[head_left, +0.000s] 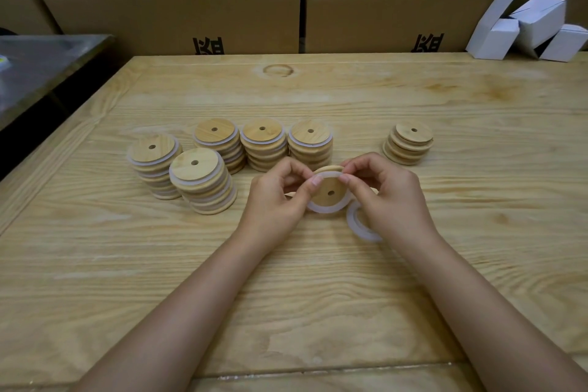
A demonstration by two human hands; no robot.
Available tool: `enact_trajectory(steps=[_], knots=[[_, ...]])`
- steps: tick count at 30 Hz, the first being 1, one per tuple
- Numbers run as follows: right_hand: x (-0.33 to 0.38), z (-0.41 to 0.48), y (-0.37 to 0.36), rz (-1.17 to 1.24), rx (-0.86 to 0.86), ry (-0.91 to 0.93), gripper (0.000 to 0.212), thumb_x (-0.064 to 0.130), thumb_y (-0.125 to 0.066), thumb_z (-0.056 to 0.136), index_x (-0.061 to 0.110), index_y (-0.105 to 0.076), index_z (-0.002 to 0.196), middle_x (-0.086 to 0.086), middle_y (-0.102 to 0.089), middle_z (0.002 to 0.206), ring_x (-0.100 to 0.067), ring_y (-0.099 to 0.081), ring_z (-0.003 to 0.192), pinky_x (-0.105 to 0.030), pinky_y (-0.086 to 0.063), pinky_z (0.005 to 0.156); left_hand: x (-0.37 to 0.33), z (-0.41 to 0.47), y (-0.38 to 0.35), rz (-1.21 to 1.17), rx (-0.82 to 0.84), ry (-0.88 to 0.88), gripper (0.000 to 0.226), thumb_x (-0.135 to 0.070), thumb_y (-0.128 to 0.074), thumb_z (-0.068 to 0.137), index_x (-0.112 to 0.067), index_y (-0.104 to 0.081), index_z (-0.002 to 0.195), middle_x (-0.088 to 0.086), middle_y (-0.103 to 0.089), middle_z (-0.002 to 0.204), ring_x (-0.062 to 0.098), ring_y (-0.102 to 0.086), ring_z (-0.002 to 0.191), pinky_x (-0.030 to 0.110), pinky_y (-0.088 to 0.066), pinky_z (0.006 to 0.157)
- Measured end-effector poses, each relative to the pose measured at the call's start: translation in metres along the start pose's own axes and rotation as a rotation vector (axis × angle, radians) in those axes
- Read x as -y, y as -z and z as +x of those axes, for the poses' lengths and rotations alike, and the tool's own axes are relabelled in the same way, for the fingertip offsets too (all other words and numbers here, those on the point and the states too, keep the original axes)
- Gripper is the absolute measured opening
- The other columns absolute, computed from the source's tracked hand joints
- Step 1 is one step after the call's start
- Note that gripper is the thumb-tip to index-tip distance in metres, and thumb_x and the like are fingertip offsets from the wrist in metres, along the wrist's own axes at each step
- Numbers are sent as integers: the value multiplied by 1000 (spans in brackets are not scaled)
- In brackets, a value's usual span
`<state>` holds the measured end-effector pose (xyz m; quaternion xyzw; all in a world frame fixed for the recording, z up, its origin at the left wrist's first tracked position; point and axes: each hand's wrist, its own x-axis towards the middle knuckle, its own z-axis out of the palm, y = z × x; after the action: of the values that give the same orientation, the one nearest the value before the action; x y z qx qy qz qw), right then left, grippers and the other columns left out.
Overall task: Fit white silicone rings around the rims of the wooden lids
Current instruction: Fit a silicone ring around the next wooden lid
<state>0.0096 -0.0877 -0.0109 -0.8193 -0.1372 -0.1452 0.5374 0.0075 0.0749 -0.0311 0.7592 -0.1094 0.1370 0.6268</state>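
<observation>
Head view: hands meet at one lid [331,189], held tilted above the table [318,312].
Left hand [276,197]: pinches ring [324,209] at the lid's top edge.
Right hand [388,197]: pinches the same top edge.
Ring: hugs the lower rim; top arc looks unseated.
Bare lids [409,143]: stacked beyond, nearer the right hand.

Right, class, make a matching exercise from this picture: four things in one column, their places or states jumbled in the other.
1 lone lid
2 loose ring
3 right-hand stack
4 white boxes

A far right corner of the table
B bare wood, no rings
C pinched between left hand and right hand
D lying flat under the right wrist

Pairs: 1-C, 2-D, 3-B, 4-A.
</observation>
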Motion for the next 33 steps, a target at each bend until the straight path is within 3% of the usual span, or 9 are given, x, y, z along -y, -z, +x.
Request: enact_trajectory(steps=[7, 13, 19, 26, 33], knots=[[0, 0, 0, -17, 3, -7, 10, 11, -64, 86, 20, -64, 81, 11, -69, 78, 0, -64, 75, -16, -49, 70, 0, -1, 0, 80, -24, -31, 12, -28, -62, 80, -31, -54, 73, -13, -68, 75, 8, -67, 77, 30, -54, 68], [1, 0, 1, -80, 30, 39, 11, 10, -65, 85, 20, -64, 80, 15, -65, 73, 5, -60, 69, -7, -41, 65, 5, 2, 2, 106, -58, -10, 25, -11, -64, 87, -28, -54, 72, -13, -66, 73, 4, -66, 74, 30, -54, 69], [4, 1, 5, -104, 90, 29, 20, 10, -65, 84, 27, -62, 75, 17, -63, 69, 6, -60, 68, -5, -40, 62, 6, 3, 0, 136, -88, -1, 28, -8, -63, 87, -29, -54, 72, -16, -65, 71, -2, -65, 71, 26, -55, 67], [5, 4, 10, -54, 85, -33, 23, 11, -69, 82, 30, -62, 70, 13, -68, 72, 1, -64, 71, -8, -45, 64, 4, 5, 1, 51, -38, 66, 24, -4, -63, 86, -23, -56, 72, -4, -69, 80, 11, -68, 79, 36, -57, 73], [-1, 9, 16, 18, 90, -137, 14, 14, -73, 79, 24, -67, 71, 15, -70, 72, 1, -64, 69, -9, -44, 60, 2, 9, 6, -139, 22, 170, 16, 1, -67, 81, -11, -62, 72, -6, -71, 71, 7, -69, 73, 20, -55, 63]])
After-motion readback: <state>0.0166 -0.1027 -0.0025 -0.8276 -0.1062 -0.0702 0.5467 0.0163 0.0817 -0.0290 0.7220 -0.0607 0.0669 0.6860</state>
